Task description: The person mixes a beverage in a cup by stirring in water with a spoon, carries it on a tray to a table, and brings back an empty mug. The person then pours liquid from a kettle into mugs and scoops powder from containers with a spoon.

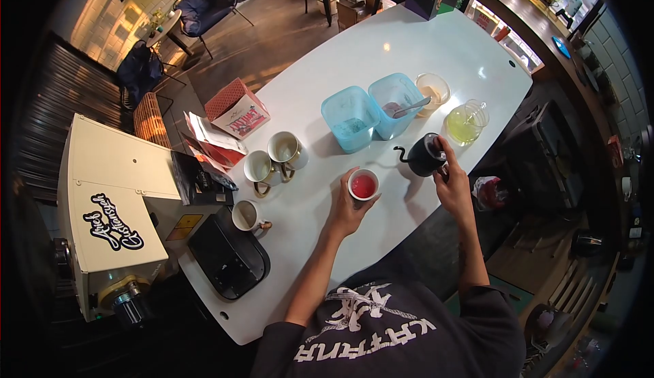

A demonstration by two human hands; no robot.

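Over the white table, the left fingers curl around 1 cup (red liquid inside); the right fingers grip the black kettle's handle, to the cup's right.

Both forearms reach forward from the near side, the left hand curved with thumb and fingers spread, the right hand slightly farther, to the right, fingers curled in a grip
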